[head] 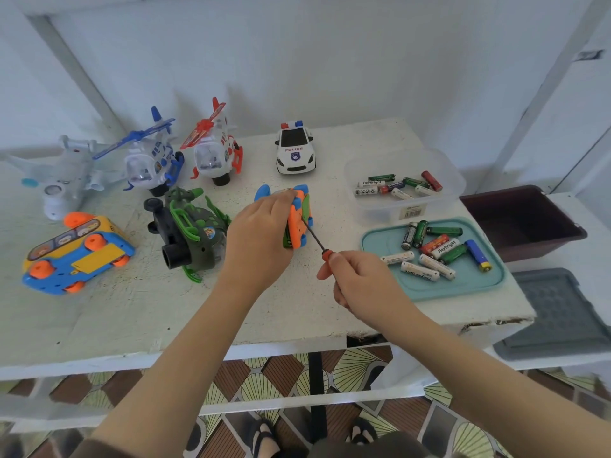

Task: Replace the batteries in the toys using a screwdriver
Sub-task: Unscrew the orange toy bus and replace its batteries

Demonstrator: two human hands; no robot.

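My left hand (261,233) grips an orange, green and blue toy (299,219) that stands on its side in the middle of the white table (139,312). My right hand (360,282) holds a screwdriver (317,241) by its red handle. The dark shaft points up and left, and its tip touches the toy's orange underside. A teal tray (429,289) to the right carries several loose batteries (439,249). Behind it a clear plastic box (406,206) holds more batteries (400,186).
Other toys stand along the left and back: a yellow and blue bus (76,252) on its side, a green helicopter (188,229) lying over, a blue helicopter (152,160), a red helicopter (215,150), a white plane (62,180), a police car (295,150). A dark brown bin (522,219) and grey lid (558,312) sit at the right.
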